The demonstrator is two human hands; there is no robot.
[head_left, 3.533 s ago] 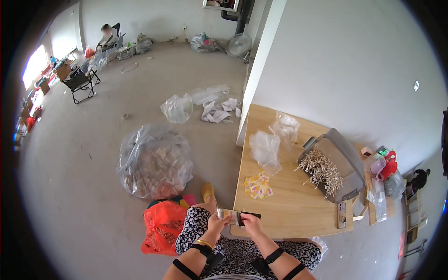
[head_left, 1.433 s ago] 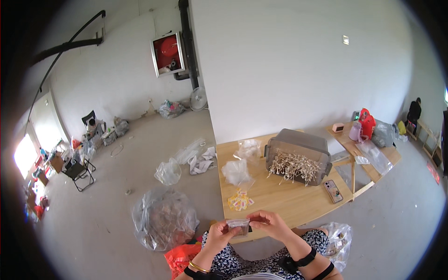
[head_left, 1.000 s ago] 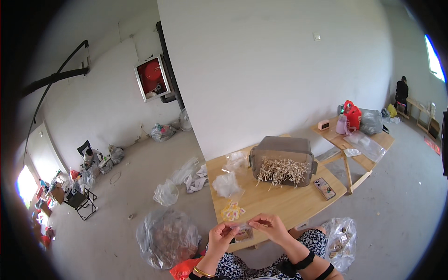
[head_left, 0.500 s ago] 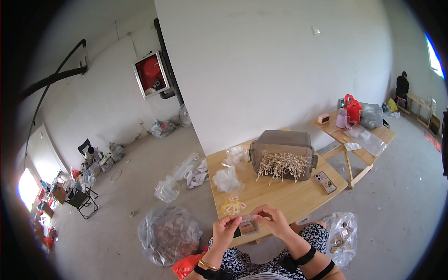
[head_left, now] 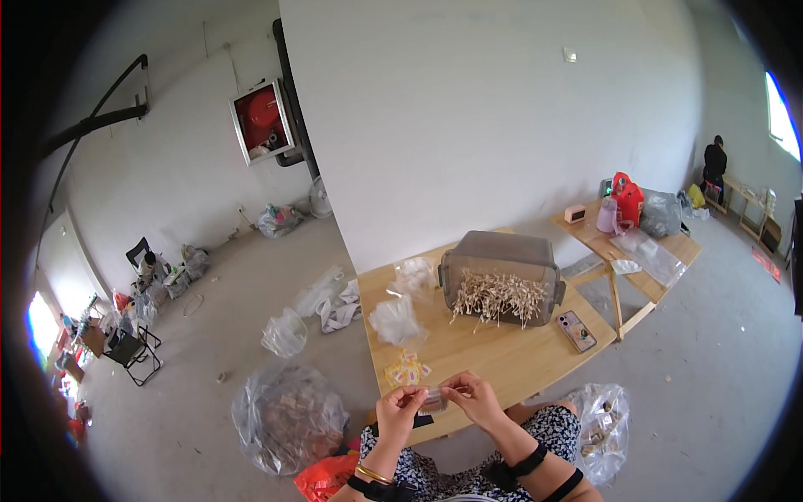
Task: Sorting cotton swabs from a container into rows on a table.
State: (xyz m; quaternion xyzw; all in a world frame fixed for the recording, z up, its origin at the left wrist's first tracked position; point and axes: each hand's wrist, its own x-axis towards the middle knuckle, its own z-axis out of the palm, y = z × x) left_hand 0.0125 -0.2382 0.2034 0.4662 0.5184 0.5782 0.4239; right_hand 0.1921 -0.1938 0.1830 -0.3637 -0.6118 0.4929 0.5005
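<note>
A small clear plastic packet point(head_left: 432, 406), with a row of thin sticks showing through it, is held low over the table's near edge. My left hand point(head_left: 399, 408) pinches its left top corner, and my right hand point(head_left: 472, 396) pinches the right one. Just beyond my left hand lies a loose pile of yellow-and-white paper cards point(head_left: 406, 370). Farther back, a grey translucent bin point(head_left: 506, 249) rests on its side with its mouth toward me. Thin pale sticks with white tips, like cotton swabs point(head_left: 498, 298), fill its opening and stick out over the table.
The wooden table point(head_left: 493, 360) also bears a phone point(head_left: 577, 331) and crumpled clear bags point(head_left: 397, 322). Filled clear sacks stand on the floor, a big one point(head_left: 288, 418) left and another point(head_left: 600, 427) right. A second table point(head_left: 590, 228) stands right. One person point(head_left: 714, 163) is far off.
The packet has tilted, so its front label no longer shows plainly. Both hands keep their pinch on it. The whole view has shifted slightly.
</note>
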